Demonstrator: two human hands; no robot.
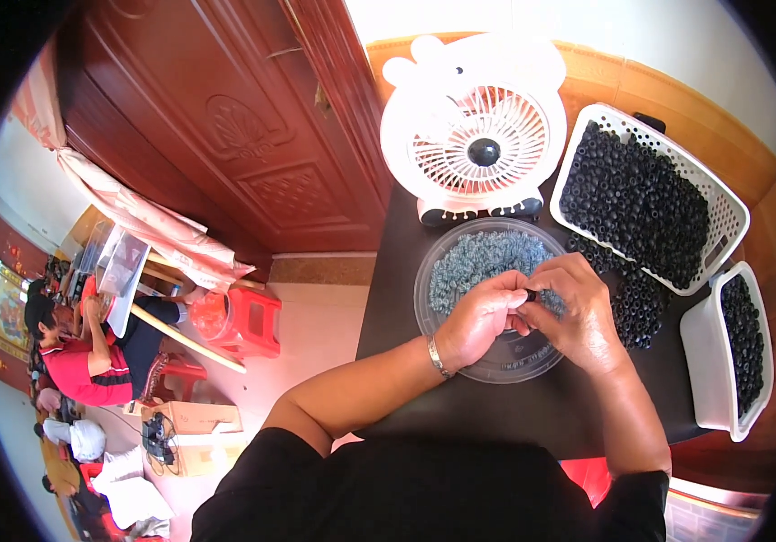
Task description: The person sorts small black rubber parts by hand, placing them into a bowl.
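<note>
Left hand (476, 327) and right hand (582, 316) come together, fingertips pinching a small black piece (532, 295), which is best kept steady above the clear round tub (422, 310)

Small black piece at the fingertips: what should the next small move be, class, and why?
Probably the left hand should steady the black piece while the right hand gently presses it: both hands meet closely around it, above the round clear tub of pale blue pieces.
</note>
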